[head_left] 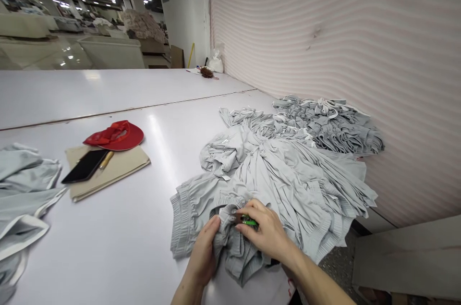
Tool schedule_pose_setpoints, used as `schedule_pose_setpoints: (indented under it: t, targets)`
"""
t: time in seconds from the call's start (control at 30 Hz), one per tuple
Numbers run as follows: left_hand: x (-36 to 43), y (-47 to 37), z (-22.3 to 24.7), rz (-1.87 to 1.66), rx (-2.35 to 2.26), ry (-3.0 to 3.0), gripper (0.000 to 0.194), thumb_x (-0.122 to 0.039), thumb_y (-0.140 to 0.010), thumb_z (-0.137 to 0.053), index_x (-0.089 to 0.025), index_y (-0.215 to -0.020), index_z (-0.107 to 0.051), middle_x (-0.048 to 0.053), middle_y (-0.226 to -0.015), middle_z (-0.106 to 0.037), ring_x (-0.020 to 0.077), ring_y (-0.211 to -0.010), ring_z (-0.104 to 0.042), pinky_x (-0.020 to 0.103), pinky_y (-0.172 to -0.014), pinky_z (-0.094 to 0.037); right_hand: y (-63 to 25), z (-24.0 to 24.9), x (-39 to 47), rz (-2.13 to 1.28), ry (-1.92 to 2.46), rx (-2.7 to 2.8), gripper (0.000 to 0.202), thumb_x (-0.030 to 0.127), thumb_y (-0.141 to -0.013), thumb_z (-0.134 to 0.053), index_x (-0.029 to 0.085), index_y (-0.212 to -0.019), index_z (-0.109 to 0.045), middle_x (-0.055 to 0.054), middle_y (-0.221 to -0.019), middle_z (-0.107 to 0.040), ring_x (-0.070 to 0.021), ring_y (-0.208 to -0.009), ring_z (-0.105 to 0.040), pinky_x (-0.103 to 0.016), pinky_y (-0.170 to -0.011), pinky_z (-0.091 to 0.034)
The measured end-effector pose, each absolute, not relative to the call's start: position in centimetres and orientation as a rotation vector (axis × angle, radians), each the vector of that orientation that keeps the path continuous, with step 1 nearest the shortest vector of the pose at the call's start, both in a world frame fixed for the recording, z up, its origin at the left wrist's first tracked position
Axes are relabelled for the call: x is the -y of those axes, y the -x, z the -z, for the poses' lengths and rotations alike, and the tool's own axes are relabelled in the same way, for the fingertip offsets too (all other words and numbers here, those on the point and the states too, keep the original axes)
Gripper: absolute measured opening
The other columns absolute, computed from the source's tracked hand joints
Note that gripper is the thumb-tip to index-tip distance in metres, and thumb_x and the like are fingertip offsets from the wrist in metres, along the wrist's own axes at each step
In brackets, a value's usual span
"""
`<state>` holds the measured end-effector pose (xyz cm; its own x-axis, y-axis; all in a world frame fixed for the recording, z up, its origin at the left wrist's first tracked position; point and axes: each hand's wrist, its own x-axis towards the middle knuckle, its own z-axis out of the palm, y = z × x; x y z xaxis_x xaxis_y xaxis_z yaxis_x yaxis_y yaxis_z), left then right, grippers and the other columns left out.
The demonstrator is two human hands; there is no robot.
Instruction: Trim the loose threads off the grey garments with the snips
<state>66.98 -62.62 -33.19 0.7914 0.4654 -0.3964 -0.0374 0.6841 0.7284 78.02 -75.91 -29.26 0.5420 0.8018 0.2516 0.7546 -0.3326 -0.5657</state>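
Pale grey shorts [230,203] with a gathered elastic waistband lie bunched at the table's near edge. My left hand [204,250] is closed on the bunched cloth, its thumb on top at the waistband. Just to the right, my right hand [265,229] pinches small green-handled thread snips [248,220] between thumb and fingers. The tip of the snips is close against the gathered cloth; whether it touches a thread is too small to see. Under and behind both hands spreads a heap of similar grey garments [273,170], several with elastic waistbands.
A darker grey garment stack [334,127] stands by the striped cloth hanging [334,31] on the right. At left on the white table [118,242] are a red cap [124,136], a phone [86,166] on folded tan card [122,170], and white-edged grey garments [25,199].
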Motion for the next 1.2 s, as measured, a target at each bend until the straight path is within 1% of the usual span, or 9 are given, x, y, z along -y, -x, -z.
schedule_pose_setpoints:
  t: [0.17, 0.27, 0.43, 0.7, 0.8, 1.0, 1.1, 1.17, 1.2]
  targets:
    - [62.8, -66.8, 32.7, -0.320, -0.552, -0.792, 0.040, -0.047, -0.069, -0.076, -0.016, -0.094, -0.074, 0.007, -0.099, -0.073, 0.0252, -0.104, -0.063, 0.032, -0.091, -0.049, -77.0, 29.4, 76.8, 0.170, 2.147, 1.361, 0.021, 0.028, -0.092, -0.058, 0.020, -0.109, -0.067, -0.006, -0.094, -0.067, -0.0204, -0.077, -0.063, -0.032, -0.068, -0.047]
    - [62.9, -66.6, 32.5, -0.331, -0.596, -0.792, 0.040, -0.045, -0.064, -0.080, -0.016, -0.091, -0.074, 0.006, -0.093, -0.074, 0.0246, -0.099, -0.065, 0.031, -0.086, -0.051, -76.6, 29.6, 76.4, 0.235, 2.122, 1.391, 0.020, 0.029, -0.094, -0.055, 0.020, -0.105, -0.068, -0.006, -0.091, -0.068, -0.0196, -0.074, -0.063, -0.032, -0.065, -0.047]
    - [62.9, -66.4, 32.9, -0.373, -0.663, -0.799, 0.040, -0.043, -0.060, -0.083, -0.017, -0.089, -0.075, 0.005, -0.094, -0.074, 0.0217, -0.096, -0.065, 0.027, -0.085, -0.051, -76.6, 29.5, 75.8, 0.235, 2.100, 1.379, 0.018, 0.029, -0.094, -0.056, 0.020, -0.103, -0.069, -0.005, -0.090, -0.068, -0.0187, -0.072, -0.064, -0.031, -0.065, -0.047]
    - [63.4, -66.5, 32.4, -0.348, -0.610, -0.743, 0.037, -0.040, -0.062, -0.082, -0.016, -0.088, -0.075, 0.007, -0.093, -0.074, 0.0243, -0.093, -0.066, 0.030, -0.081, -0.053, -76.8, 29.2, 75.7, 0.194, 2.074, 1.364, 0.015, 0.026, -0.092, -0.058, 0.021, -0.103, -0.067, -0.005, -0.090, -0.067, -0.0191, -0.073, -0.063, -0.031, -0.066, -0.047]
    - [63.4, -66.5, 32.4, -0.349, -0.549, -0.747, 0.033, -0.041, -0.065, -0.080, -0.017, -0.087, -0.075, 0.008, -0.094, -0.074, 0.0257, -0.095, -0.065, 0.032, -0.083, -0.052, -76.9, 29.0, 75.3, 0.127, 2.055, 1.305, 0.021, 0.025, -0.089, -0.059, 0.020, -0.109, -0.063, -0.005, -0.091, -0.064, -0.0189, -0.074, -0.062, -0.030, -0.064, -0.047]
    - [65.0, -67.2, 33.7, -0.335, -0.457, -0.909, 0.031, -0.043, -0.078, -0.066, -0.017, -0.093, -0.074, 0.007, -0.094, -0.074, 0.0263, -0.096, -0.064, 0.036, -0.089, -0.049, -77.2, 29.7, 73.3, 0.018, 1.905, 1.275, 0.022, 0.007, -0.079, -0.045, 0.021, -0.086, -0.061, -0.002, -0.078, -0.059, -0.0165, -0.071, -0.059, -0.026, -0.061, -0.044]
    - [66.9, -67.7, 34.0, -0.287, -0.379, -1.096, 0.027, -0.032, -0.079, -0.062, -0.018, -0.098, -0.073, 0.008, -0.098, -0.074, 0.0288, -0.103, -0.062, 0.038, -0.092, -0.047, -76.8, 29.8, 71.2, -0.017, 1.932, 1.317, 0.022, 0.006, -0.079, -0.046, 0.021, -0.086, -0.061, -0.003, -0.081, -0.061, -0.0172, -0.074, -0.059, -0.026, -0.065, -0.043]
    - [67.2, -67.2, 34.2, -0.237, -0.332, -1.179, 0.028, -0.025, -0.077, -0.058, -0.019, -0.100, -0.073, 0.008, -0.101, -0.074, 0.0301, -0.107, -0.061, 0.039, -0.093, -0.047, -76.4, 29.8, 69.7, -0.150, 1.998, 1.350, 0.017, 0.008, -0.082, -0.051, 0.021, -0.083, -0.062, -0.002, -0.082, -0.062, -0.0169, -0.075, -0.059, -0.026, -0.065, -0.042]
    - [66.8, -66.7, 34.3, -0.227, -0.343, -1.223, 0.026, -0.025, -0.077, -0.057, -0.019, -0.096, -0.073, 0.009, -0.097, -0.074, 0.0304, -0.105, -0.062, 0.040, -0.092, -0.047, -76.2, 29.9, 69.1, -0.225, 2.026, 1.346, 0.014, 0.011, -0.083, -0.055, 0.022, -0.083, -0.064, -0.001, -0.083, -0.063, -0.0170, -0.076, -0.060, -0.026, -0.066, -0.043]
